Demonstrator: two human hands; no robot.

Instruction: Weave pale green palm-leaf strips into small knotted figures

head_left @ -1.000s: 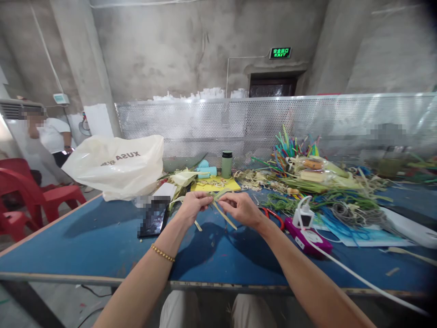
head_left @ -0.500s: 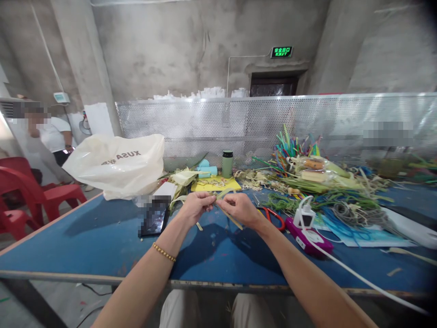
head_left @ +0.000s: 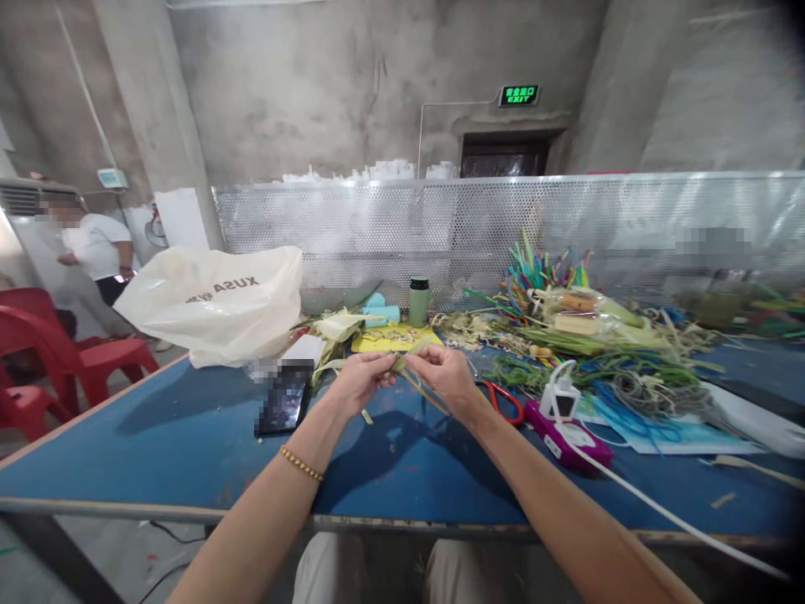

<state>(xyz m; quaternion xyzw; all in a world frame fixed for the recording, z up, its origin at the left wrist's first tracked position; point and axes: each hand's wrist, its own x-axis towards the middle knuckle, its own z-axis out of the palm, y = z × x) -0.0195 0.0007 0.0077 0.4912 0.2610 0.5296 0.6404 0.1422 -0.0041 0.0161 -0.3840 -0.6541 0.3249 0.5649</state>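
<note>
My left hand (head_left: 362,382) is closed in a pinch on narrow pale green husk strips (head_left: 401,363), held just above the blue table. Close beside it, my right hand (head_left: 448,379) pinches the same strips with thumb and forefinger. A long yellowish strip end (head_left: 431,397) trails down below my right fingers. Where the strips cross is partly hidden by my fingertips. Behind my hands lies a yellow sheet (head_left: 377,342) with small pale bits on it. To the right of my right hand are red-handled scissors (head_left: 512,403), partly hidden by my wrist.
A dark phone (head_left: 286,404) lies left of my hands, near a big white plastic bag (head_left: 214,302). A green bottle (head_left: 418,304) stands behind. At right are a purple power strip (head_left: 569,436) with a white cable, green cords and heaped husks (head_left: 604,344). A person (head_left: 101,243) is far left.
My right hand has shifted slightly right and up, and its fingers have turned on the strips. My left hand stays nearly in place. The person at far left has changed posture.
</note>
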